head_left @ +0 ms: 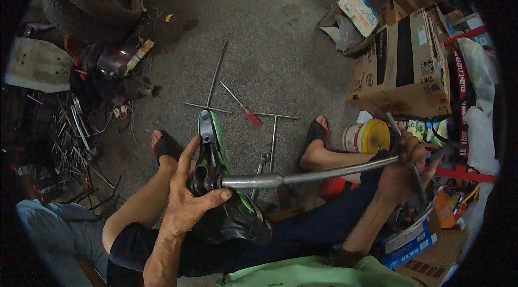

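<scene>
A long silvery metal tube (pixel 302 178) runs across my lap from a dark ring-shaped fitting (pixel 202 173) to my right side. My left hand (pixel 186 198) rests around that fitting, with index finger and thumb spread along its two sides. Beneath lies a green-and-black curved plastic part (pixel 221 141) with a metal bracket. My right hand (pixel 404 163), blurred, closes round a thin metal bar (pixel 417 187) crossing the tube's far end. Whether bar and tube are joined is hidden by my fingers.
On the floor ahead lie T-handle wrenches (pixel 217 73) and a red-handled screwdriver (pixel 249 114). To the right are a yellow-lidded tub (pixel 375 136) and a cardboard box (pixel 402 65). A tyre (pixel 91 3) and a heap of metal rods (pixel 59 130) lie left.
</scene>
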Tool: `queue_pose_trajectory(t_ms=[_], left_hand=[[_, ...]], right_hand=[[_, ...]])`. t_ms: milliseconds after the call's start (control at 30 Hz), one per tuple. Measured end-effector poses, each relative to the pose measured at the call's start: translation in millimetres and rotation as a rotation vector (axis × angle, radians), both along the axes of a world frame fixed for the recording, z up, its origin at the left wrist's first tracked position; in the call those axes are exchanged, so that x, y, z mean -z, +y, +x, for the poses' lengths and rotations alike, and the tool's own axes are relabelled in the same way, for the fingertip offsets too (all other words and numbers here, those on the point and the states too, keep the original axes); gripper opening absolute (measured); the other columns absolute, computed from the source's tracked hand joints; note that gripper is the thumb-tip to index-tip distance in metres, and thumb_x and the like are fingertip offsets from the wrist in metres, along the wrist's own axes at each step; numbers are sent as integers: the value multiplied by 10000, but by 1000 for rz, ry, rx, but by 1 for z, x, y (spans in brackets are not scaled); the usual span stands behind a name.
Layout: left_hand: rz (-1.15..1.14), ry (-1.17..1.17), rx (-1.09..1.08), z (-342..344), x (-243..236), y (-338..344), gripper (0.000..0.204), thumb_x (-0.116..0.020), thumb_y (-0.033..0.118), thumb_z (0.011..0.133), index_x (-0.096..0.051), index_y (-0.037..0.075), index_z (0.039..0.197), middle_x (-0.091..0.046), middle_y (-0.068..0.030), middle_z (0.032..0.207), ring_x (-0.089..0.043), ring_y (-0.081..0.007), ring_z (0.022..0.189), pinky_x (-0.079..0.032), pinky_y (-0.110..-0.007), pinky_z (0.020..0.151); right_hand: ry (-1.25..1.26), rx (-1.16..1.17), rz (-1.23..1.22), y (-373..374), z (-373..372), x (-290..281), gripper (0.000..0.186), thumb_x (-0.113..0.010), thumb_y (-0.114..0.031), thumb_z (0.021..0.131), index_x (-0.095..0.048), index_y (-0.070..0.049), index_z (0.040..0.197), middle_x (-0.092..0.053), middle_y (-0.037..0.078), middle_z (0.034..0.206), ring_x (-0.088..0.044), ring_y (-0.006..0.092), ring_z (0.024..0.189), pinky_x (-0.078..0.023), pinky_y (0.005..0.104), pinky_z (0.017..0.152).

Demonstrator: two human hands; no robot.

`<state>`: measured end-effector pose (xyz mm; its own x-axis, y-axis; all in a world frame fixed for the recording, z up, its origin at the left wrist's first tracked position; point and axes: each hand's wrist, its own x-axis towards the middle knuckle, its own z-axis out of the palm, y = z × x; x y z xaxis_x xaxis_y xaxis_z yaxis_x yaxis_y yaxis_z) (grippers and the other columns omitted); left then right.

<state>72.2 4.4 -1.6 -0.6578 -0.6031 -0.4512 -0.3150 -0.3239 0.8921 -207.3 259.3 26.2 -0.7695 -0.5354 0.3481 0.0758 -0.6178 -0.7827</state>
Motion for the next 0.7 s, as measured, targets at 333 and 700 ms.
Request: queue_pose_trajectory(t_ms=[333, 700], left_hand=[[-254, -8, 114, 3, 8, 6, 1081, -872, 104, 624, -237, 33, 1496, -442, -188, 1403, -451, -264, 1282, -364, -370, 1073], [-373, -10, 129, 5, 0, 7, 863, -889, 141, 600, -491, 61, 1362, -533, -92, 1188, -531, -220, 1106, -423, -324, 981]], right_hand=[[146, 901, 533, -6, -3, 11, 781, -113, -734, 917, -504, -68, 801, -548, 98, 743, -544, 196, 680, -480, 306, 613], [480, 1014, 1000, 7, -11, 25, 610, -395, -664, 928, -512, -77, 815, -544, 17, 700, -514, 116, 590, -464, 288, 580]])
